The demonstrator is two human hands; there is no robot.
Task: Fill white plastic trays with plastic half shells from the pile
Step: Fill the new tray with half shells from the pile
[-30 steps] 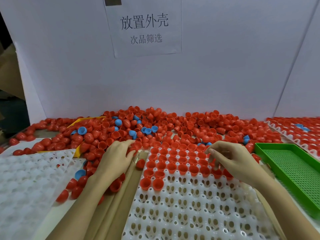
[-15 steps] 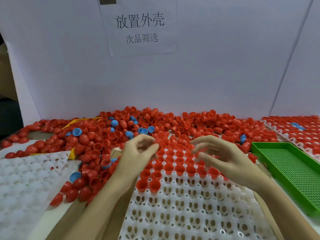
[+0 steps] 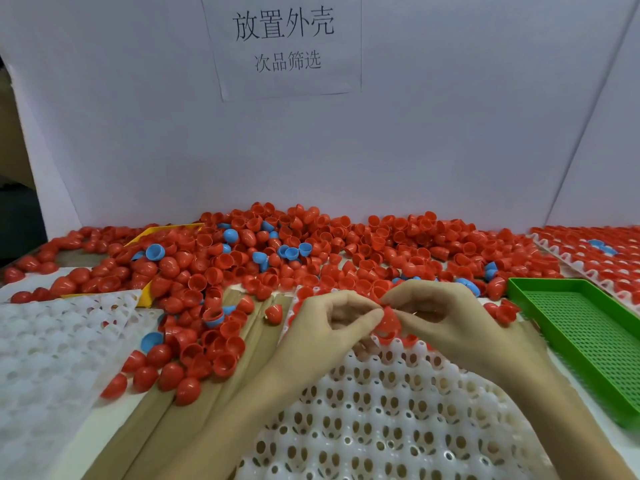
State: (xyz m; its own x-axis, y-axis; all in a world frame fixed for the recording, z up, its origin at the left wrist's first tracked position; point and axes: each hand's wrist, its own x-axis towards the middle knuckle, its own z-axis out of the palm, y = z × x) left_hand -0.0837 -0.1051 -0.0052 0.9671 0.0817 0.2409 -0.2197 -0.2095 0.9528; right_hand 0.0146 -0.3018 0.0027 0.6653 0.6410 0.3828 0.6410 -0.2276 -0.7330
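Note:
A large pile of red half shells, with a few blue ones mixed in, stretches across the back of the table. A white plastic tray with round pockets lies in front of me; its far rows, partly hidden by my hands, hold red shells. My left hand and my right hand meet above the tray's far part. Both pinch one red half shell between their fingertips.
A green perforated tray lies at the right. Behind it sits a white tray filled with red shells. An empty white tray lies at the left, with a yellow tray edge under the pile. White boards wall in the table.
My left hand came from the pile at the left to the tray's middle. My right hand rose from the tray's rows. Both now meet on one red shell.

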